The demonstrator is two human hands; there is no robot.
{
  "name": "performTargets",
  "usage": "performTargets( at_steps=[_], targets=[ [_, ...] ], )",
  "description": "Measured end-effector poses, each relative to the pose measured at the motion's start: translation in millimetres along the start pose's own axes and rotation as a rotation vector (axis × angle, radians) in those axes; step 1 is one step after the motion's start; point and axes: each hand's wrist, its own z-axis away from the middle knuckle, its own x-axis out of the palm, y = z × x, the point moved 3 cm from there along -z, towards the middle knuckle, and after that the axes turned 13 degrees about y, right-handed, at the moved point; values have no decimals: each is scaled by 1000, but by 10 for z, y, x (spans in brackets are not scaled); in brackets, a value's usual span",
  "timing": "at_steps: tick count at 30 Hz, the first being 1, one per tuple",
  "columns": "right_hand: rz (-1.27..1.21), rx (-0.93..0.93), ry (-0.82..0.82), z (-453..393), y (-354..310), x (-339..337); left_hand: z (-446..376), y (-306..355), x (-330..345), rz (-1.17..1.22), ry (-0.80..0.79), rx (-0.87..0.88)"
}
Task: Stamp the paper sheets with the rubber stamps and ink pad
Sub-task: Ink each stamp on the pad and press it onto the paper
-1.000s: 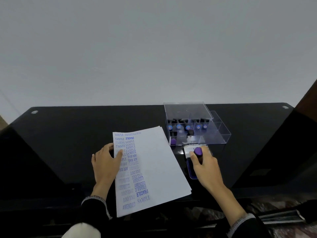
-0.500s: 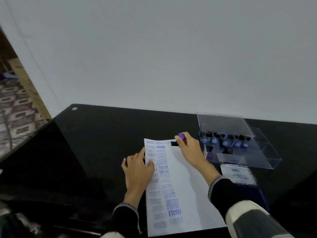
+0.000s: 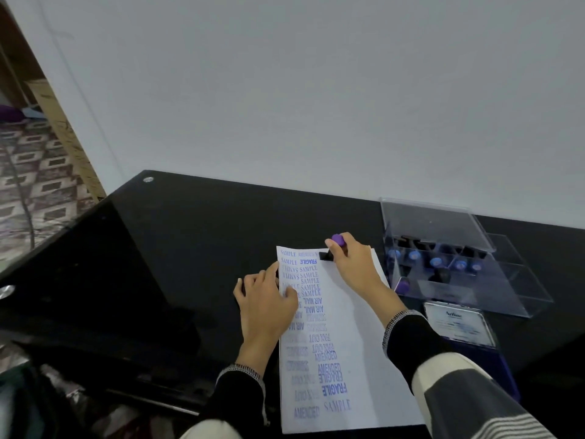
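Note:
A white paper sheet (image 3: pixel 354 327) lies on the black glass table (image 3: pixel 196 236), its left column filled with blue stamped words. My right hand (image 3: pixel 353 264) grips a rubber stamp (image 3: pixel 332 247) with a purple knob and black base, pressed on the sheet's top edge. My left hand (image 3: pixel 266 302) rests flat on the sheet's left edge, fingers spread. The ink pad (image 3: pixel 459 324) lies to the right of the sheet, its labelled lid showing behind my right sleeve.
A clear plastic box (image 3: pixel 512 280) with its lid raised stands at the right and holds several more stamps with blue and purple knobs. A white wall runs behind the table. Tiled floor shows beyond the table's left edge.
One second ago my right hand held the stamp on the ink pad; it has since carried it to the sheet's top edge. The view swung left. My left hand stayed on the paper.

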Motion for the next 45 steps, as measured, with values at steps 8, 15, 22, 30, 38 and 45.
performTargets(
  at_steps=[8,15,22,30,38,45],
  targets=[
    [90,-40,-37,-43,-36,56,-2,10,-6,5,-8,-18],
    [141,-51,-66,-77,-38,65,1,12,0,-4,3,-14],
    [178,-47,-69,-86,-21,99,-6,5,8,-21,2,-9],
    [223,-43,-43,-71,-30,139,1,10,-10,0,5,-7],
    [274,-18,-46,-79,-71,132,1,0,7,-9,1,-2],
    [290,2,-62,-105,-78,149,-3,1,8,-13,-5,-8]
  ],
)
